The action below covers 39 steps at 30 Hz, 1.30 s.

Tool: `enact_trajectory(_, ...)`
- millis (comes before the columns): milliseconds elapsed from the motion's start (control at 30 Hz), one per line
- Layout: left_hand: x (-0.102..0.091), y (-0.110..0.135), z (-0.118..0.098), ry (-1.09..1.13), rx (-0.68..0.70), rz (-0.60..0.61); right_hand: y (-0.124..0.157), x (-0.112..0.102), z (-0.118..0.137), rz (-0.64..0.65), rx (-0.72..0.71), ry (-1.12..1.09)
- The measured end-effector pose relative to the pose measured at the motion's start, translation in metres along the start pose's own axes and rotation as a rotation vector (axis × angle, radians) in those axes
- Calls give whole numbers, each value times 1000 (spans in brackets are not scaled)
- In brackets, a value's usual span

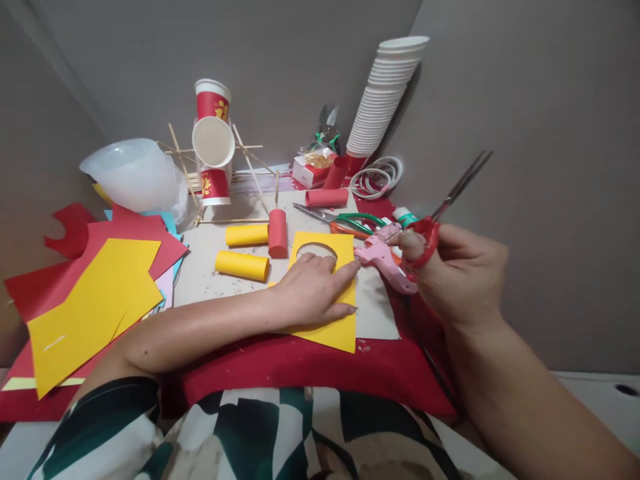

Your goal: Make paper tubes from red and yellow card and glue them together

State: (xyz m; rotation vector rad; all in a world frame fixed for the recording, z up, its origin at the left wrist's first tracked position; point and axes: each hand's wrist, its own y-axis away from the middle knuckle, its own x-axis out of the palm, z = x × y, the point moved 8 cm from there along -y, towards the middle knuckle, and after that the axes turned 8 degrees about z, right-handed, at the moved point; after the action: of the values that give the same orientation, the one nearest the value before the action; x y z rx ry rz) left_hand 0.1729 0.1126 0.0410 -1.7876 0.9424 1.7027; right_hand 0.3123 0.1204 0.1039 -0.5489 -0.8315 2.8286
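Observation:
My left hand lies flat, fingers stretched, on a yellow paper sheet that has a round hole cut near its far edge. My right hand is raised at the right and closed round the red handles of a pair of scissors, blades pointing up and to the right. A pink glue gun lies just left of that hand. Two yellow paper rolls and an upright red roll sit beyond the sheet.
Red and yellow paper sheets pile at the left. A tall stack of white cups leans at the back right. Red paper cups on sticks, a white bowl, green-handled scissors and wire rings crowd the back.

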Motion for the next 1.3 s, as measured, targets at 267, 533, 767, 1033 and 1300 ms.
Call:
enact_trajectory(267, 2, 15, -25, 61, 53, 195, 0, 0, -4, 0, 9, 26)
enact_trajectory(533, -35, 84, 19, 219, 68, -224, -2, 6, -8, 90, 80, 26)
enact_trajectory(767, -30, 148, 143, 172, -523, -353, 7, 46, -11, 614, 70, 55)
enact_trajectory(1033, 3, 144, 149, 575, -622, -217, 26, 51, -38, 846, 156, 87)
enact_trajectory(1300, 3, 142, 148, 506, -583, -264, 35, 62, -31, 904, 250, 83)
